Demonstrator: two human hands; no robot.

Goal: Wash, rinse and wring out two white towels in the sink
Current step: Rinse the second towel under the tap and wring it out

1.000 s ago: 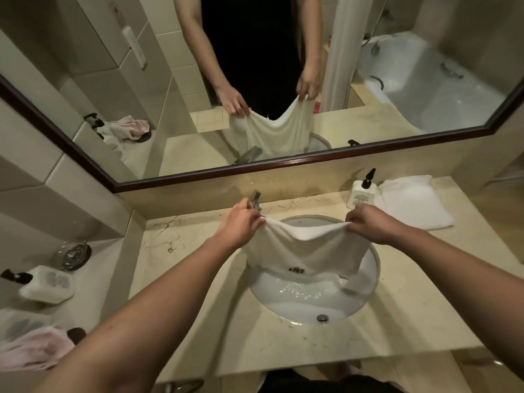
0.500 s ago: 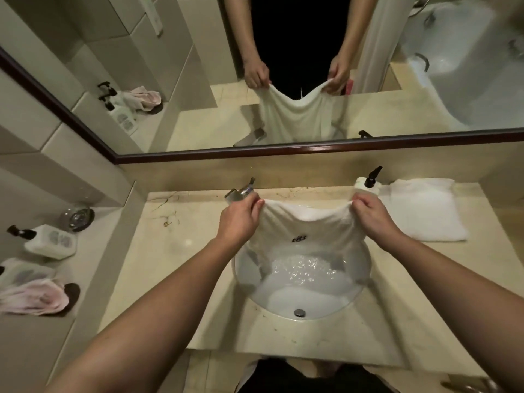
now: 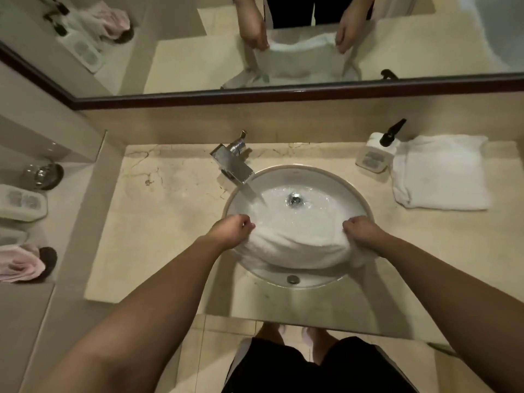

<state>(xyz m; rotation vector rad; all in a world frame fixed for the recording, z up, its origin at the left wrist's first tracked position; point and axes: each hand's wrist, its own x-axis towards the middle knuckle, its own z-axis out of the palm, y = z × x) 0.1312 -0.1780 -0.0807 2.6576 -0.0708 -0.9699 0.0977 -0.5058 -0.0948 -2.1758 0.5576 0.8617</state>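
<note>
Head view: my left hand (image 3: 232, 229) and right hand (image 3: 361, 231) each grip an end of the wet towel (image 3: 297, 242), stretched left-to-right across the lower half of the sink (image 3: 297, 171), below the faucet (image 3: 235, 165) stream.

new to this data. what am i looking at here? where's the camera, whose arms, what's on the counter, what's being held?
There is no robot: a person works with bare hands, and the one camera sits on their head, looking down. The arms coming in from the bottom edge are theirs, and the mirror above shows the same person from the front.

The left hand and right hand each grip one end of a white towel, stretched between them over the round sink. The faucet is running, and water is pooling around the drain.

On the counter, to the right, a second white towel lies folded beside a pump bottle. The side ledge on the left holds more bottles and a pink cloth.
</note>
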